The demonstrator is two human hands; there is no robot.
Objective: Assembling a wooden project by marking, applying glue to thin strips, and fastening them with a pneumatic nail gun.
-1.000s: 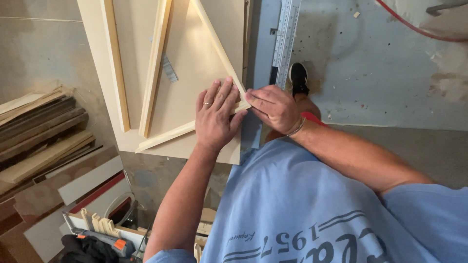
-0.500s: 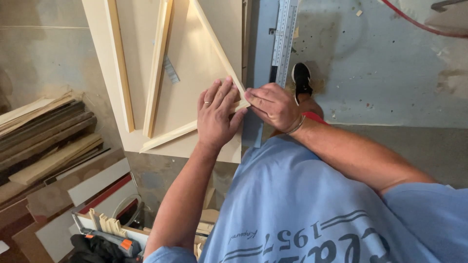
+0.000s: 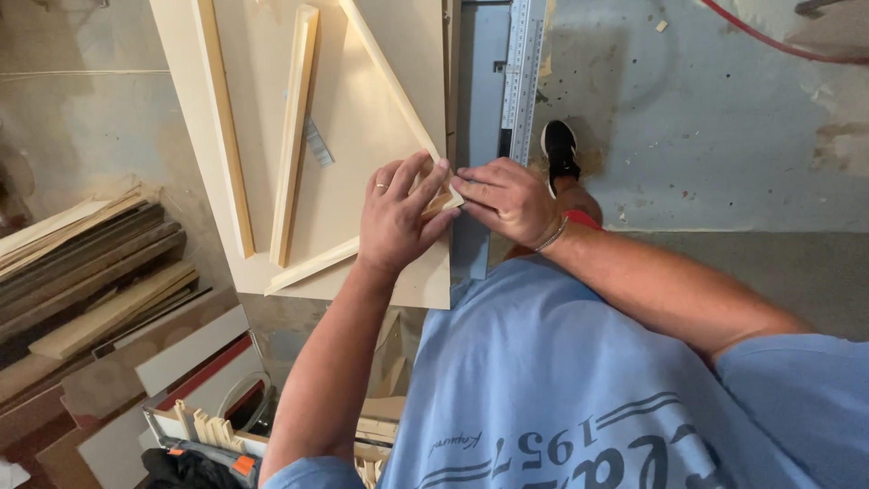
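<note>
The left hand is pressing flat, fingers spread, on the joint where two wood strips are meeting on the pale board; the right hand is pinching that same corner, its grip narrow. A small grey striped label is lying left of the joint, a steel ruler lying right of it.

The left hand lies flat on two thin wood strips where their ends meet, on a pale board on the desk. The right hand pinches that corner from the right. A metal ruler lies just right of the board. Old planks are stacked far left.
</note>
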